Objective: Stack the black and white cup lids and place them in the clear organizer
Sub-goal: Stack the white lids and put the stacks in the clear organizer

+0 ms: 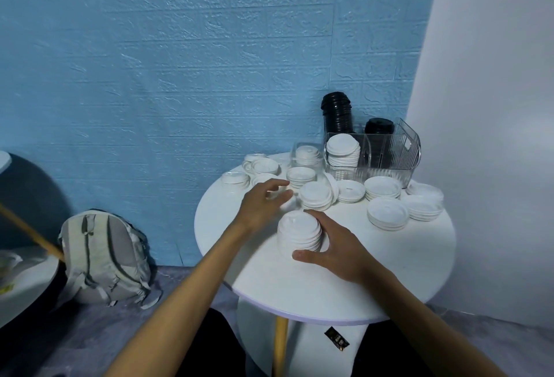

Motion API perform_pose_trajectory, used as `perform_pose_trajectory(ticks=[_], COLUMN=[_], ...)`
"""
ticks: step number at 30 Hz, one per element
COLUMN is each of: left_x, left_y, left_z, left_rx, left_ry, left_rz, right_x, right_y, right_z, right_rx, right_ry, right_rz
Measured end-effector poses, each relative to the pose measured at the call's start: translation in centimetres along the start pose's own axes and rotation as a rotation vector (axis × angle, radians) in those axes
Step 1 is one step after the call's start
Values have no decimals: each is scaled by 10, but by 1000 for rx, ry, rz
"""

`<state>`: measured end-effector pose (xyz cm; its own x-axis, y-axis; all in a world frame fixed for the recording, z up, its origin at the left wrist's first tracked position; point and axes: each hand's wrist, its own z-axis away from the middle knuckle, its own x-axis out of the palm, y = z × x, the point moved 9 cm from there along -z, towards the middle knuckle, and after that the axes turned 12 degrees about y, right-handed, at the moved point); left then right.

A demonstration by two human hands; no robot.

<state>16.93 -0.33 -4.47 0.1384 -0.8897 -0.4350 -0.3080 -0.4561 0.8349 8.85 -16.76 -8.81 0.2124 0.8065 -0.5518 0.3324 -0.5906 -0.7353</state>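
A stack of white lids (299, 232) stands on the round white table (404, 271), and my right hand (335, 247) is wrapped around its right side. My left hand (263, 202) hovers just left of it with fingers spread, reaching toward loose white lids (316, 195) and holding nothing. The clear organizer (389, 152) stands at the table's back right. It holds a white lid stack (343, 149) in front, a tall black lid stack (337, 113) behind and a shorter black stack (379, 126).
More white lids lie in small piles at right (388, 213), (383, 187) and at the back left (263, 165). A clear cup with a lid (307, 156) stands beside the organizer. A grey backpack (105, 256) leans against the blue wall on the floor.
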Motion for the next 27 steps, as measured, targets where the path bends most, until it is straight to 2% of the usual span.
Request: perform_pose_trajectory(ticks=[4,9,15,21,27], left_x=[22,36,28,15,-22], left_y=[-11,-21,-19,-32,0], left_z=[-19,-24,-20,-20,-16], left_rx=[22,113,149,57,28], left_ry=[-107,-176,-92,-48,113], left_rz=[-359,-428,-380,-354,10], right_x=[-1,-1,-1,-2,0], right_y=[1,-1,-1,2,4], right_z=[0,1,1,1,2], right_rx=[3,6,10,21,30], right_ry=[4,2,-1,4,2], right_rz=[-4,-35,-25,-16,4])
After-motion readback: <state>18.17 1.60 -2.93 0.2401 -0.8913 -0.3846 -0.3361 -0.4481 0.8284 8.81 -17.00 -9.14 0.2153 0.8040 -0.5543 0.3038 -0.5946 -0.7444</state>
